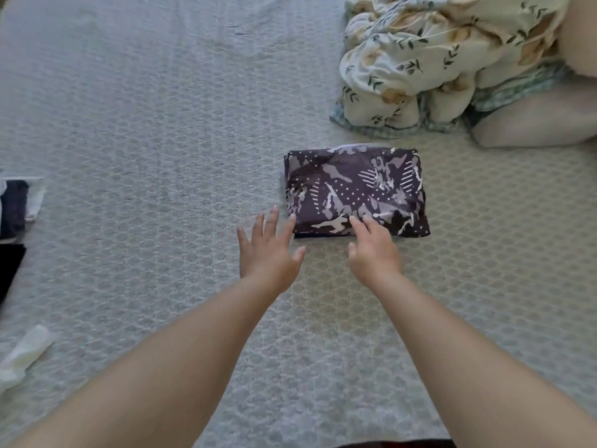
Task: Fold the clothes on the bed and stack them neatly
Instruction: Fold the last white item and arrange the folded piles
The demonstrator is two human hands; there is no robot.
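A dark purple patterned garment point(355, 189), folded into a neat rectangle, lies on the grey quilted bed cover point(161, 124) right of centre. My left hand point(268, 250) hovers with spread straight fingers just left of the garment's near left corner; its fingertips reach that edge. My right hand point(371, 250) rests its straight fingers on the garment's near edge. Neither hand holds anything.
A crumpled floral duvet point(436, 59) is heaped at the back right, with a pale pillow point(542, 121) beside it. Dark and white clothes point(14, 208) lie at the left edge. A small white cloth point(26, 354) lies near the front left.
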